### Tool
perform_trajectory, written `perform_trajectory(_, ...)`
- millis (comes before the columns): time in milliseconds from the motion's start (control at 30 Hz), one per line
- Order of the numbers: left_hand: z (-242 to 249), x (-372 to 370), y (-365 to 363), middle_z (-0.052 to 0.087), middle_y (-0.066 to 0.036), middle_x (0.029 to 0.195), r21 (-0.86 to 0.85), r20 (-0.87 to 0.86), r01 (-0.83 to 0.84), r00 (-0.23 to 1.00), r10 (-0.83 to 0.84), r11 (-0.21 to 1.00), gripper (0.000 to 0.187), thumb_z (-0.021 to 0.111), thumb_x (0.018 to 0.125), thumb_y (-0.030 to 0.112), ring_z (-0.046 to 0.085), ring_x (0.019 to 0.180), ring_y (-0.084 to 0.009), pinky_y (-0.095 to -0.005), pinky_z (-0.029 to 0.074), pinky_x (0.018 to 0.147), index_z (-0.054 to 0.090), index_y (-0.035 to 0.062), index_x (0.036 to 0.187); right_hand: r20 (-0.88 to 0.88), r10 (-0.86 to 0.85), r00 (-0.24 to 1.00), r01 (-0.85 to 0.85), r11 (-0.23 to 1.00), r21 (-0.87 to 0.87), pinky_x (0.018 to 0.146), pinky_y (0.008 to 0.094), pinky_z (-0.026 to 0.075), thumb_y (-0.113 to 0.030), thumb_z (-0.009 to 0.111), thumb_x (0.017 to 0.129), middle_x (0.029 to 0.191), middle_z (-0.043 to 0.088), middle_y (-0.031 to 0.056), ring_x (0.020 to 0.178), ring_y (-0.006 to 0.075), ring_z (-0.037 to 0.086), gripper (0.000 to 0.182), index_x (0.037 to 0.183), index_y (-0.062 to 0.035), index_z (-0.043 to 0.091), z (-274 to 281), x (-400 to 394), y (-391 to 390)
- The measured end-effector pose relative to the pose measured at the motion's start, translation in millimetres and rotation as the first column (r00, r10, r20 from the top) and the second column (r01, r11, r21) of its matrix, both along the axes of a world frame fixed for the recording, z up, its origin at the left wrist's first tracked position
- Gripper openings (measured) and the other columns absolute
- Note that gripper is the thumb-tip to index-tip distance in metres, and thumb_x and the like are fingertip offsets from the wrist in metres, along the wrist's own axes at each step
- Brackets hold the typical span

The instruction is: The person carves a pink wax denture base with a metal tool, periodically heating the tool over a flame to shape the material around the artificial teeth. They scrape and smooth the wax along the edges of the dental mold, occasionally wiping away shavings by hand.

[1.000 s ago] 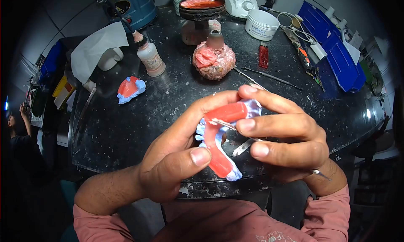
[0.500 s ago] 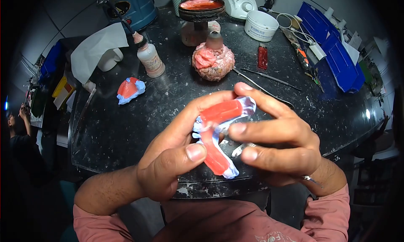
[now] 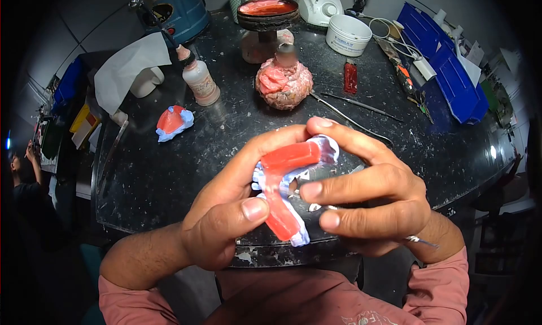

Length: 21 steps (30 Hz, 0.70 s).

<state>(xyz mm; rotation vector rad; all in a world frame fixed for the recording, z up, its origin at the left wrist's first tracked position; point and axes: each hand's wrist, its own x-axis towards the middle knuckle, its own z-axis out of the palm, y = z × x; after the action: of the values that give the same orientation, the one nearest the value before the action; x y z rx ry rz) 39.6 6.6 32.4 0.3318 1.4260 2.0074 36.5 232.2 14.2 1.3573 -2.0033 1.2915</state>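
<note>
A U-shaped dental wax rim (image 3: 291, 157), red wax on a bluish-white base, is held up above the front edge of the bench. My left hand (image 3: 228, 212) is closed on its left side, thumb pressed on the front near the bend and fingers behind. My right hand (image 3: 375, 195) reaches in from the other side, its index finger at the rim's upper end and two other fingers bent beside the opening. A thin metal hand tool (image 3: 420, 241) is tucked in my right hand, one end sticking out near the wrist; its middle is hidden.
On the black bench (image 3: 186, 195) lies another red-and-blue dental piece (image 3: 174, 123). Behind stand a bottle (image 3: 200, 82), a wax-crusted burner (image 3: 284, 82), a wax pan (image 3: 268, 9) and a white tub (image 3: 348, 35). A metal instrument (image 3: 361, 106) and red wax strip (image 3: 350, 78) lie to the right.
The wax rim has shifted slightly left and down and turned a little. Both hands moved with it, my right middle fingers shifting left. The view has shifted slightly.
</note>
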Motion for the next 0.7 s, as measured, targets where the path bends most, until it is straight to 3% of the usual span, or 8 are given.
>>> perform_trajectory(33, 0.9, 0.3, 0.4, 0.046, -0.013, 0.138, 0.0, -0.001, 0.0, 1.0, 0.0, 1.0, 0.091, 0.063, 0.079, 0.042, 0.044, 0.133, -0.0231, -0.0393, 0.031, 0.113, 0.026, -0.0014, 0.15, -0.024, 0.061, 0.998, -0.06, 0.998, 0.023, 0.101, 0.0633, 0.047, -0.006, 0.071, 0.086, 0.111, 0.064, 0.0139, 0.117, 0.0523, 0.057, 0.023, 0.105, -0.0106, 0.06, 0.5, -1.9, 1.5)
perform_trajectory(133, 3.3, 3.4, 3.6, 0.047, -0.013, 0.136, 0.039, 0.069, -0.021, 0.997, 0.018, 0.999, 0.092, 0.065, 0.078, 0.041, 0.049, 0.127, -0.0227, -0.0386, 0.036, 0.109, 0.026, 0.0006, 0.151, 0.022, 0.011, 1.0, -0.011, 1.0, -0.007, 0.101, 0.064, 0.046, -0.006, 0.071, 0.086, 0.11, 0.064, 0.013, 0.116, 0.0528, 0.057, 0.02, 0.102, -0.0103, 0.061, 0.4, 3.1, -2.8)
perform_trajectory(233, -2.1, 2.4, 3.5, 0.049, -0.012, 0.131, 0.05, 0.028, -0.07, 0.997, 0.069, 0.996, 0.092, 0.066, 0.077, 0.04, 0.052, 0.12, -0.0219, -0.0374, 0.041, 0.103, 0.027, 0.0015, 0.151, 0.028, -0.017, 0.999, 0.017, 0.999, 0.031, 0.102, 0.0645, 0.045, -0.006, 0.069, 0.088, 0.11, 0.064, 0.0125, 0.117, 0.0541, 0.056, 0.015, 0.1, -0.0097, 0.06, 3.7, 3.9, -1.7)
perform_trajectory(300, 2.6, 1.7, 1.4, 0.049, -0.012, 0.129, 0.048, 0.057, -0.042, 0.998, 0.039, 0.998, 0.092, 0.066, 0.077, 0.04, 0.053, 0.118, -0.0215, -0.0371, 0.041, 0.102, 0.027, 0.0015, 0.151, 0.014, 0.072, 0.997, -0.072, 0.997, -0.012, 0.103, 0.065, 0.044, -0.006, 0.07, 0.088, 0.111, 0.064, 0.0132, 0.118, 0.0548, 0.055, 0.016, 0.1, -0.0096, 0.061, 2.4, 1.4, 0.1)
perform_trajectory(333, 4.2, 1.8, 0.5, 0.05, -0.011, 0.128, 0.047, 0.091, -0.016, 0.996, 0.012, 0.999, 0.092, 0.066, 0.077, 0.04, 0.053, 0.116, -0.0211, -0.0368, 0.042, 0.101, 0.027, 0.0014, 0.15, 0.07, 0.04, 0.997, -0.035, 0.997, -0.064, 0.102, 0.066, 0.043, -0.006, 0.07, 0.088, 0.108, 0.065, 0.0123, 0.118, 0.0548, 0.055, 0.014, 0.098, -0.0101, 0.061, 3.9, 6.0, -2.2)
perform_trajectory(467, -1.0, 2.5, 3.2, 0.052, -0.011, 0.124, 0.061, 0.048, -0.065, 0.997, 0.062, 0.996, 0.091, 0.065, 0.077, 0.04, 0.054, 0.112, -0.0203, -0.036, 0.042, 0.099, 0.027, 0.0011, 0.15, -0.002, 0.036, 0.999, -0.036, 0.998, 0.06, 0.104, 0.0639, 0.042, -0.008, 0.072, 0.087, 0.11, 0.065, 0.0123, 0.12, 0.0538, 0.054, 0.02, 0.102, -0.0116, 0.06, 6.4, 4.2, -1.0)
perform_trajectory(567, -0.8, 2.3, 2.6, 0.053, -0.011, 0.119, 0.052, 0.015, -0.04, 0.999, 0.039, 0.998, 0.09, 0.065, 0.078, 0.041, 0.054, 0.109, -0.0195, -0.0347, 0.043, 0.097, 0.027, 0.0007, 0.15, 0.081, 0.023, 0.996, -0.02, 0.999, -0.041, 0.105, 0.0632, 0.042, -0.008, 0.073, 0.085, 0.11, 0.066, 0.0112, 0.12, 0.0535, 0.054, 0.02, 0.1, -0.0114, 0.062, 4.2, 7.7, -1.5)
perform_trajectory(700, -2.5, 2.4, 3.3, 0.053, -0.011, 0.115, 0.066, 0.0, -0.059, 0.998, 0.059, 0.996, 0.09, 0.064, 0.079, 0.04, 0.054, 0.104, -0.0188, -0.0333, 0.043, 0.093, 0.027, 0.0005, 0.15, 0.05, 0.023, 0.999, -0.024, 1.0, 0.014, 0.106, 0.0633, 0.041, -0.009, 0.074, 0.084, 0.109, 0.067, 0.0083, 0.121, 0.0534, 0.054, 0.018, 0.098, -0.0125, 0.063, 4.9, 5.5, -1.8)
